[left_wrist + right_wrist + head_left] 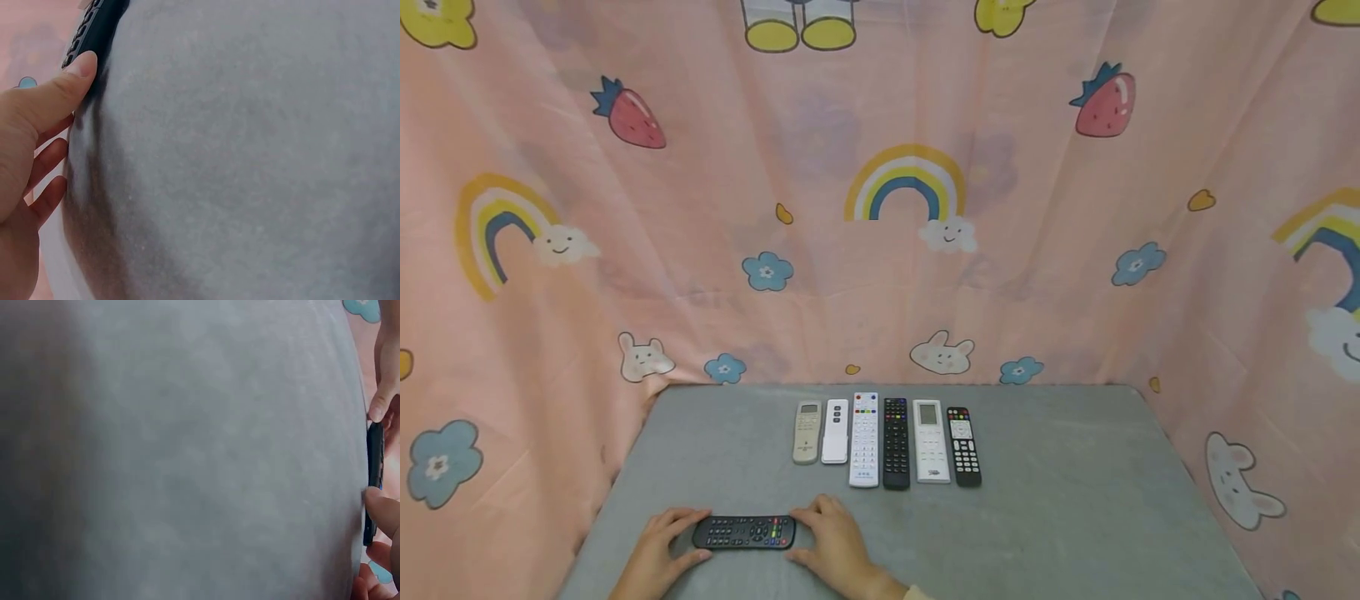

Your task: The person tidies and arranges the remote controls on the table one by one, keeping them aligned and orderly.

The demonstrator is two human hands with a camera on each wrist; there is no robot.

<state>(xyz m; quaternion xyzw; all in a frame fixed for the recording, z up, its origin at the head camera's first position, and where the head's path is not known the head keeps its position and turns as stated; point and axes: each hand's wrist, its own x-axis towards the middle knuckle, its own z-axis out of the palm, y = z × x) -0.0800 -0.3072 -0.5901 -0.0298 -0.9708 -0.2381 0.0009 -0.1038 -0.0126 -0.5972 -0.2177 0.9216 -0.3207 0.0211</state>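
Note:
A black remote control [743, 532] lies sideways near the front of the table, its coloured buttons toward the right end. My left hand [657, 552] pinches the left end, thumb on the near edge and index finger on the far edge. At the opposite end my right hand [838, 543] holds it the same way. In the left wrist view the thumb [78, 65] presses the side of the remote [103, 28]. The right wrist view shows the remote [375, 456] edge-on between both hands, the right thumb [380, 509] against its side.
Several remotes stand in a row farther back on the grey table [1075, 500]: a beige one [807, 433], white ones such as the long one [863, 442], and black ones such as the long one [897, 446]. A pink patterned curtain [880, 300] encloses the back and sides.

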